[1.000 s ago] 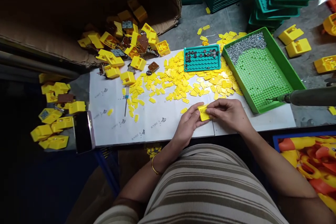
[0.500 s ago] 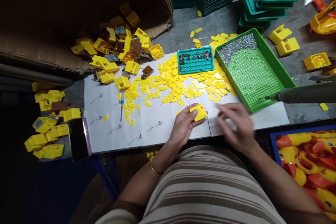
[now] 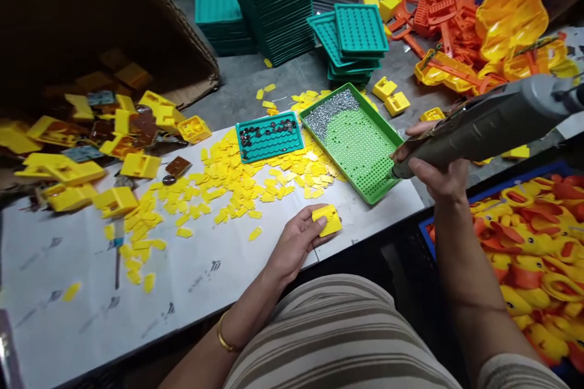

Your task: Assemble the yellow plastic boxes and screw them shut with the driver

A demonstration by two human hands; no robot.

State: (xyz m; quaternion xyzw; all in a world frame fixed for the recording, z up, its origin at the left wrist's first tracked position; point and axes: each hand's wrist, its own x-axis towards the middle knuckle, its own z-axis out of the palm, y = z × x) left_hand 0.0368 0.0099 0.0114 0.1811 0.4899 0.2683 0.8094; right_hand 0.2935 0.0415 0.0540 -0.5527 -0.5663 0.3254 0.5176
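Between the thumb and fingers of my left hand [image 3: 292, 244] is a small yellow plastic casing [image 3: 330, 222], held over the white sheet near the front edge. My right hand [image 3: 444, 181] is closed around the front part of a grey electric screwdriver [image 3: 488, 124], fingers partly hidden behind it. The tool slants down to the left, its tip over the near end of a green perforated tray [image 3: 335, 165]. Small silvery screws [image 3: 333, 110] are heaped at that tray's far end. Left of it, a teal tray [image 3: 269, 147] holds small dark round parts.
Small flat yellow pieces [image 3: 232, 185] are strewn over the white sheet [image 3: 196, 304]. Yellow casings [image 3: 141, 165] spill from a cardboard box [image 3: 182, 42] at left. Teal trays [image 3: 283, 18] are stacked behind. Orange parts [image 3: 442, 12] lie back right; a blue-rimmed crate of yellow ducks [image 3: 538, 255] stands right.
My right hand has moved right and up from over the sheet and taken hold of the electric screwdriver. My left hand still holds the yellow casing. The view has swung to the right.
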